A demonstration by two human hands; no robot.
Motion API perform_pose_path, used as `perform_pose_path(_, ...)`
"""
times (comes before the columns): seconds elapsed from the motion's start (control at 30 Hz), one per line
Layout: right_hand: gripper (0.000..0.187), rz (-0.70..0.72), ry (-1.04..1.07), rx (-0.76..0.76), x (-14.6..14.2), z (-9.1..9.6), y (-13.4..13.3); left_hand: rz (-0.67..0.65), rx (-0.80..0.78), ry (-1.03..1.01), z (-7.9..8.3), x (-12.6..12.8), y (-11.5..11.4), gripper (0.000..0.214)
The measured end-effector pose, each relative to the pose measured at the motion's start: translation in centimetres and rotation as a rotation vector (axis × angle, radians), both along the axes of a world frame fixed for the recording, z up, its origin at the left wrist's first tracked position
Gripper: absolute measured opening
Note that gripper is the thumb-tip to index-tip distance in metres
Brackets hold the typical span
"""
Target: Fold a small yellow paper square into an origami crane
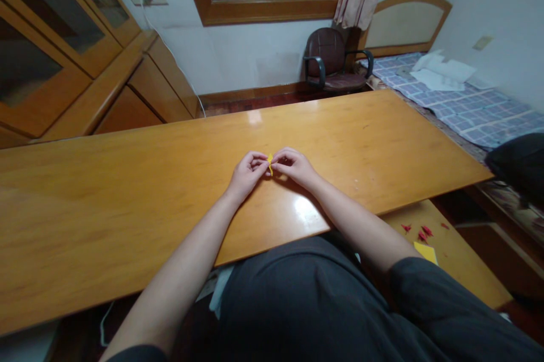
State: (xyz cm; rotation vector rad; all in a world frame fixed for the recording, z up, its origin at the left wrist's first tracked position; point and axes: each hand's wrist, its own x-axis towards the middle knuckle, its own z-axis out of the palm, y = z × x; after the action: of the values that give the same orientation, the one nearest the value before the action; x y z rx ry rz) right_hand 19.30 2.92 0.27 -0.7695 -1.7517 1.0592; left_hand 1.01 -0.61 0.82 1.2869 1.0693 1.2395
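A small folded piece of yellow paper [270,164] is held up between my two hands, just above the wooden table [140,197]. My left hand [249,171] pinches it from the left with thumb and fingertips. From the right, my right hand [294,165] grips its other side, thumb and forefinger pressed together. The paper has narrow points at top and bottom; its exact folded shape is too small to make out.
On a lower surface [467,260] at the right lie several small red folded paper pieces [425,233] and a yellow paper sheet [425,252]. A brown armchair [329,59] stands beyond the table. Right of it is a bed [476,101]; at left, a wooden cabinet [140,90].
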Motion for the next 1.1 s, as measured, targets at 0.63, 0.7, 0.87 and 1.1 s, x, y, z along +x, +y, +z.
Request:
perform_pose_path(0.63, 0.026, -0.048, -0.032, -0.102, -0.2, -0.3, 0.4, 0.13, 0.124, 0.177, -1.1, -0.2, 0.1, 0.031)
perform_pose_path(0.7, 0.025, -0.051, -0.051, -0.088, -0.2, -0.4, 0.5, 0.132, 0.114, 0.157, -1.2, -0.1, 0.2, 0.032)
perform_pose_path(0.87, 0.022, -0.074, -0.097, -0.045, -0.1, -0.3, 0.6, 0.093, 0.081, 0.105, -1.2, -0.1, 0.4, 0.032)
perform_pose_path(1.1, 0.022, -0.078, -0.144, -0.02, -0.1, -0.2, 0.6, 0.081, 0.083, 0.13, -0.9, -0.1, 0.3, 0.032)
